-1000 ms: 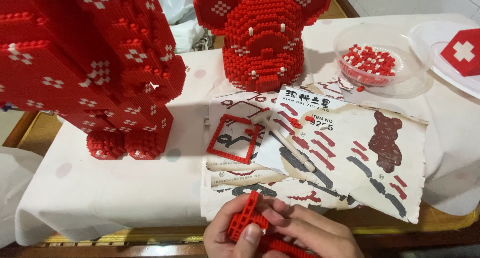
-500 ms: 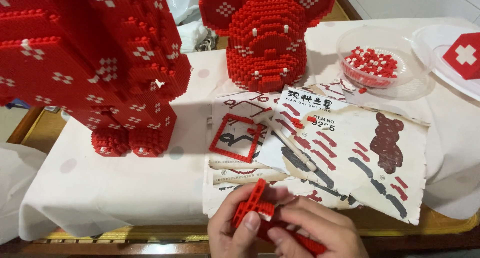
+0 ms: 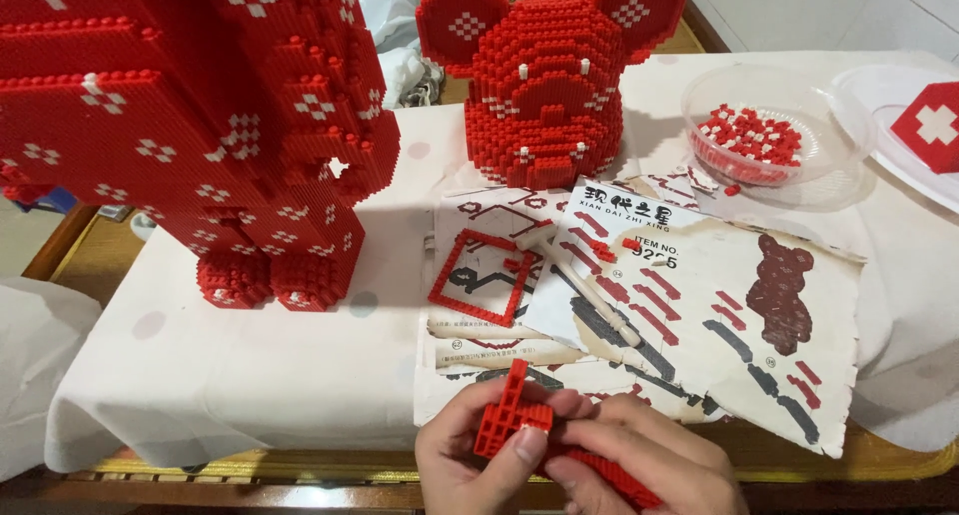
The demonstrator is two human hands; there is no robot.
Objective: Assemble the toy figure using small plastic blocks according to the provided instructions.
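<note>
Red brick bear body (image 3: 190,125) dominates worktop (image 3: 250,365) at left; red bear head (image 3: 547,75) behind centre. Torn instruction sheets (image 3: 679,315), white with red and grey diagrams, carry open red square frame (image 3: 479,277). Clear bowl (image 3: 774,135) of loose bricks at right. Both hands, left (image 3: 470,455) and right (image 3: 639,465), pinch small red brick assembly (image 3: 511,415) at near edge.

A worktop (image 3: 250,375) under a white cloth has a wooden edge; pale tiled floor (image 3: 829,10) lies beyond
</note>
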